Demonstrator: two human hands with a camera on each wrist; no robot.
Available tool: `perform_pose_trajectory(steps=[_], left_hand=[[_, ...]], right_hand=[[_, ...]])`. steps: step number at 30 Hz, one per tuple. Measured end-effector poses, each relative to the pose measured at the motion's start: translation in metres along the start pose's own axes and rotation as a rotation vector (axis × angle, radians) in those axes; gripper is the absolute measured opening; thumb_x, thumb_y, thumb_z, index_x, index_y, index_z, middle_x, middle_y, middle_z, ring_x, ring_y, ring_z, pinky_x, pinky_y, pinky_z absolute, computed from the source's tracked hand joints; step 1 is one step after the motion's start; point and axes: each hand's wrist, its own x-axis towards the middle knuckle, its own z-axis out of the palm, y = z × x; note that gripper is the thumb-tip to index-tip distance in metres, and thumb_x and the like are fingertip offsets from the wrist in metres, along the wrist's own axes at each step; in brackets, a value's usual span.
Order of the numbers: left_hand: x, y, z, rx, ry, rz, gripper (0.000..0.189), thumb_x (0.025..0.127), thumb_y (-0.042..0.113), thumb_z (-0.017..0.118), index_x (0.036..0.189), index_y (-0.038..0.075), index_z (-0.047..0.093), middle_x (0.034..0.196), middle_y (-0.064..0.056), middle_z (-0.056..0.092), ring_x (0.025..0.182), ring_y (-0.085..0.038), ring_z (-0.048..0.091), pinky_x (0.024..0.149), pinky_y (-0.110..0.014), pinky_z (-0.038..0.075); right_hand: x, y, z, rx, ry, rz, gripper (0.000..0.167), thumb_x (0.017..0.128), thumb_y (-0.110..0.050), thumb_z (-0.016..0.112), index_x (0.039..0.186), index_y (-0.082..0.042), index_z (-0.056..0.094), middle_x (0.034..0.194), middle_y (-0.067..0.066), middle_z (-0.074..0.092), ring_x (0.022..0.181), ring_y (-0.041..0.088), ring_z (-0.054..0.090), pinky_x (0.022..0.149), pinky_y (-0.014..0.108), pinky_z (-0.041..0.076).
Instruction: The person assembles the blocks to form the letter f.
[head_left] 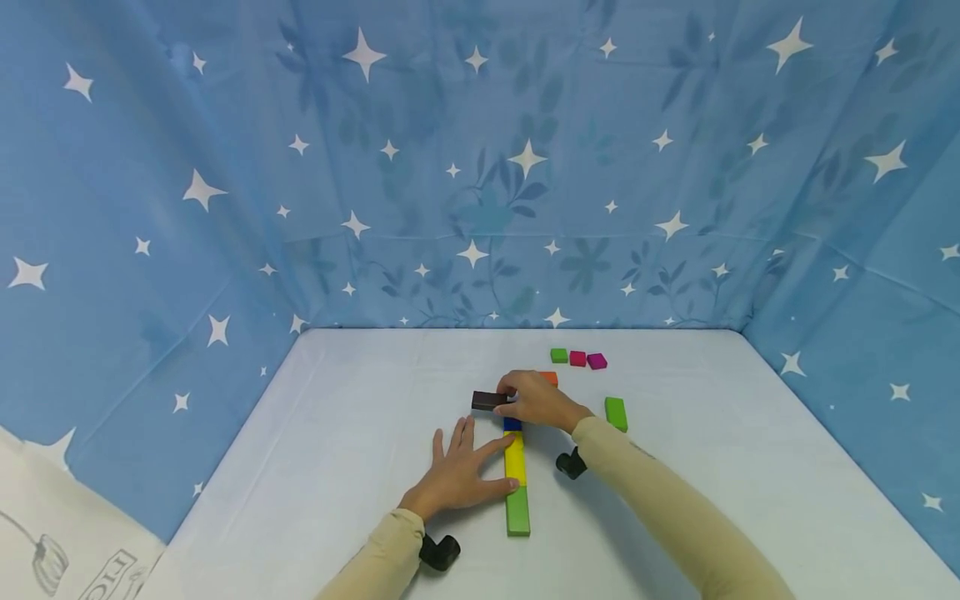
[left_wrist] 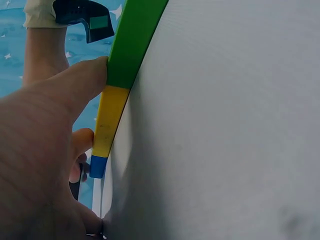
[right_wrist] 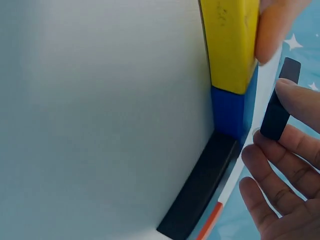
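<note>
A row of a green block (head_left: 517,511), a yellow block (head_left: 515,460) and a blue block (head_left: 512,424) lies end to end on the table. My left hand (head_left: 457,477) is spread beside it, thumb and index fingertip touching the row near the yellow block. Beyond the row, my right hand (head_left: 542,400) pinches a black block (right_wrist: 282,100) between thumb and fingers, raised off the table; its other fingers are loosely bent. A second black block (right_wrist: 200,185) lies slanted against the blue one, hidden under my right hand in the head view.
An orange block (head_left: 550,378) shows behind my right hand. Small green (head_left: 558,356), red (head_left: 577,358) and magenta (head_left: 597,361) blocks lie near the table's back edge. Another green block (head_left: 616,414) is at right. Blue star-patterned cloth (head_left: 480,200) surrounds the white table (head_left: 360,383).
</note>
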Motion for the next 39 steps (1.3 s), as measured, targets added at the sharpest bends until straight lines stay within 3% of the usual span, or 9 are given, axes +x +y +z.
perform_pose_trajectory(steps=[12,39], left_hand=[[-0.003,0.002,0.003,-0.027,0.004,-0.016,0.074,0.097,0.067,0.066,0.161,0.032,0.051,0.171,-0.035,0.012,0.161,-0.051,0.002,0.119,-0.077,-0.005],[-0.006,0.008,-0.004,-0.006,-0.001,-0.015,0.074,0.099,0.064,0.067,0.16,0.026,0.053,0.171,-0.035,0.016,0.16,-0.052,0.006,0.12,-0.077,-0.002]], right_hand=[[0.005,0.0,0.011,-0.017,-0.014,0.014,0.023,0.095,-0.024,0.085,0.108,-0.008,0.076,0.095,-0.002,0.07,0.088,0.017,0.06,0.091,0.037,0.058],[0.001,-0.004,0.024,-0.033,0.024,0.064,0.024,0.091,-0.021,0.089,0.107,-0.008,0.076,0.106,0.004,0.068,0.099,0.023,0.06,0.099,0.043,0.058]])
